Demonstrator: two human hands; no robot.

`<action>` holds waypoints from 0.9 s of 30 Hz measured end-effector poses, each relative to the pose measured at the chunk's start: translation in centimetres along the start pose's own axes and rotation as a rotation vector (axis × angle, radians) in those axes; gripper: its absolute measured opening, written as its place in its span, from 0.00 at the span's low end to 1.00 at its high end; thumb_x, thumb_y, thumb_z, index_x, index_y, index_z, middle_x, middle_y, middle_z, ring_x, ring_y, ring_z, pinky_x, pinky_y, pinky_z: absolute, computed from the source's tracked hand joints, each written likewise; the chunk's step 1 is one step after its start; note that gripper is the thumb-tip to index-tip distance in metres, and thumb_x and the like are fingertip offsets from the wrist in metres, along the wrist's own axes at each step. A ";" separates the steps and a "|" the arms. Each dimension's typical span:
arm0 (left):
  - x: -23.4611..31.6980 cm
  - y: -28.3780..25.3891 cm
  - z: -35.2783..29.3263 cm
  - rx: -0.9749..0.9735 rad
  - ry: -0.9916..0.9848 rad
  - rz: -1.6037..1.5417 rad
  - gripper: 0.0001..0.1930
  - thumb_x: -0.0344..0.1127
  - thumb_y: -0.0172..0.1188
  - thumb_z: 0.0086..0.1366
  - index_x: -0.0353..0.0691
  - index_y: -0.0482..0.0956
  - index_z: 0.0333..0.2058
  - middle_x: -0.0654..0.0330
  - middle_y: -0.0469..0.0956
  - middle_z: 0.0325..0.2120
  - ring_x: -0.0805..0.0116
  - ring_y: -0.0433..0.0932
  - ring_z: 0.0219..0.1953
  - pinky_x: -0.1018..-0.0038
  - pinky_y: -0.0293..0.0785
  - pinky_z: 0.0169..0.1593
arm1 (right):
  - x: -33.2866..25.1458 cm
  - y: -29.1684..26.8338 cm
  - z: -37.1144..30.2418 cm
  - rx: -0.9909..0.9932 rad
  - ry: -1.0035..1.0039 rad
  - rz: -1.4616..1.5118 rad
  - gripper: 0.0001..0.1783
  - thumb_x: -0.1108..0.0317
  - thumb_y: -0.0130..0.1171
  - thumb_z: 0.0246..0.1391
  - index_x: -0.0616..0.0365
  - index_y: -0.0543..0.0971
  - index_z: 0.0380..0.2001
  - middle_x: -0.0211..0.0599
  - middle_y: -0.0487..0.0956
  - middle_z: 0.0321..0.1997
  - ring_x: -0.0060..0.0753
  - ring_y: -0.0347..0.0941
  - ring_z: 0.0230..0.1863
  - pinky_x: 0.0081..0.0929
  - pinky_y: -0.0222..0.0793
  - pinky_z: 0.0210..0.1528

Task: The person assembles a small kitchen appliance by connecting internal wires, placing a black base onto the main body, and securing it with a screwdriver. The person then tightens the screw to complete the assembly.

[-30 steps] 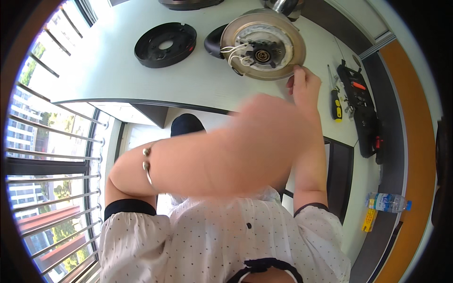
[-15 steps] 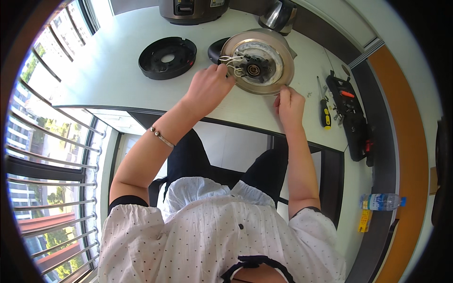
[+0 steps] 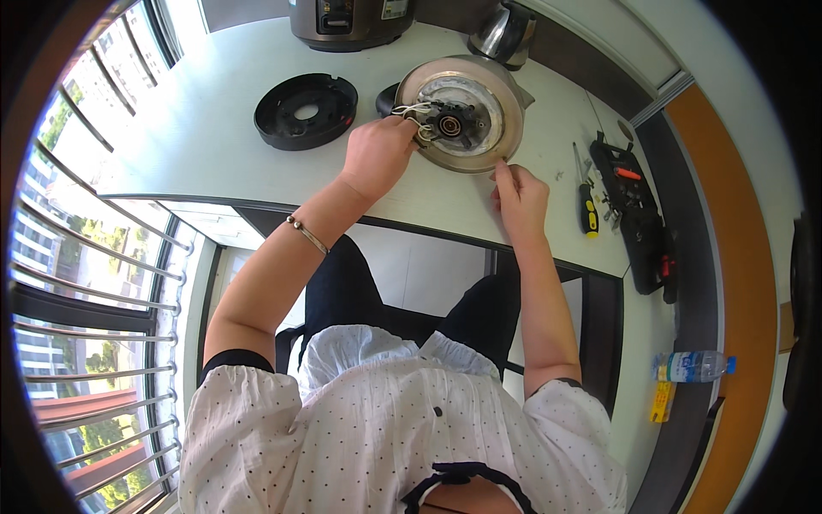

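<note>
An electric kettle (image 3: pixel 507 128) lies upside down on the counter, its underside facing up. The bottom cover is off it, so a black round connector (image 3: pixel 450 126), a metal heating plate and thin white wires (image 3: pixel 414 109) show. My left hand (image 3: pixel 379 154) is closed at the kettle's left near rim, just below the wires; its fingertips are partly hidden. At the near right rim, my right hand (image 3: pixel 521 195) pinches the edge with its fingertips. Left of the kettle rests a round black base cover (image 3: pixel 306 135) with a hole in its middle. The black kettle handle (image 3: pixel 386 101) sticks out behind my left hand.
A yellow-and-black screwdriver (image 3: pixel 588 212) and a black tool case (image 3: pixel 635 224) lie at the right. A dark cooker (image 3: pixel 349 26) and a second metal kettle (image 3: pixel 501 36) stand at the back. Farther right is a water bottle (image 3: pixel 692 367). A barred window lines the left side.
The upturned kettle has shifted slightly left and turned a little. My right hand has moved slightly left along with it, and my left hand stays by the wires.
</note>
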State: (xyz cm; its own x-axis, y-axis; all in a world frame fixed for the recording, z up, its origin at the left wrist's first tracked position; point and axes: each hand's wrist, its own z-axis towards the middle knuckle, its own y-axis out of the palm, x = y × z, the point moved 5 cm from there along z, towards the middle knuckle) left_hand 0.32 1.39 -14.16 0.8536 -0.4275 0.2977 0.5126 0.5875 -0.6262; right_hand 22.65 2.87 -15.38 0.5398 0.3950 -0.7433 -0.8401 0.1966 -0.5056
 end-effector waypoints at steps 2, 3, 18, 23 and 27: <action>-0.6 0.0 0.1 -0.033 -0.118 -0.144 0.06 0.32 0.63 0.51 0.40 0.75 0.27 0.59 0.77 0.28 0.54 0.77 0.31 0.62 0.72 0.33 | -0.4 0.0 -0.2 0.042 -0.095 -0.079 0.16 0.59 0.60 0.52 0.60 0.77 0.18 0.34 0.73 0.12 0.33 0.68 0.13 0.27 0.65 0.21; -0.8 0.1 0.1 -0.049 -0.178 -0.216 0.07 0.32 0.64 0.50 0.40 0.75 0.28 0.59 0.78 0.29 0.54 0.77 0.32 0.61 0.72 0.34 | -0.8 0.0 -0.4 0.061 -0.143 -0.117 0.15 0.60 0.61 0.52 0.59 0.77 0.18 0.34 0.73 0.12 0.33 0.68 0.13 0.26 0.64 0.20; -1.9 0.1 -0.8 -0.098 -0.215 -0.267 0.10 0.30 0.59 0.51 0.40 0.82 0.35 0.59 0.79 0.38 0.55 0.77 0.40 0.64 0.74 0.42 | -6.7 7.5 -0.9 -0.230 -0.468 -0.708 0.22 0.63 0.52 0.52 0.46 0.76 0.52 0.41 0.77 0.15 0.45 0.76 0.18 0.42 0.72 0.23; -1.7 -1.1 -1.4 -0.150 -0.150 -0.243 0.13 0.30 0.60 0.52 0.42 0.82 0.39 0.60 0.78 0.42 0.56 0.77 0.42 0.65 0.73 0.44 | -7.0 7.9 -1.1 -0.221 -0.401 -0.778 0.23 0.61 0.52 0.52 0.45 0.75 0.53 0.39 0.77 0.15 0.44 0.76 0.17 0.42 0.72 0.22; -2.0 -2.4 -2.1 -0.216 -0.177 -0.241 0.14 0.31 0.61 0.53 0.42 0.82 0.40 0.59 0.78 0.42 0.57 0.77 0.42 0.65 0.73 0.44 | -6.7 7.8 -1.5 -0.169 -0.414 -0.762 0.22 0.61 0.53 0.51 0.46 0.77 0.51 0.38 0.76 0.14 0.42 0.75 0.16 0.39 0.71 0.20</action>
State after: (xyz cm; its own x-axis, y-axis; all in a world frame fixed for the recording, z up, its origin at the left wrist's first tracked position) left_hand -2.76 -0.61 -14.80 0.7234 -0.3993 0.5633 0.6855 0.3179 -0.6550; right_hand 12.58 0.37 -14.99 0.8595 0.5106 0.0236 -0.2230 0.4161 -0.8815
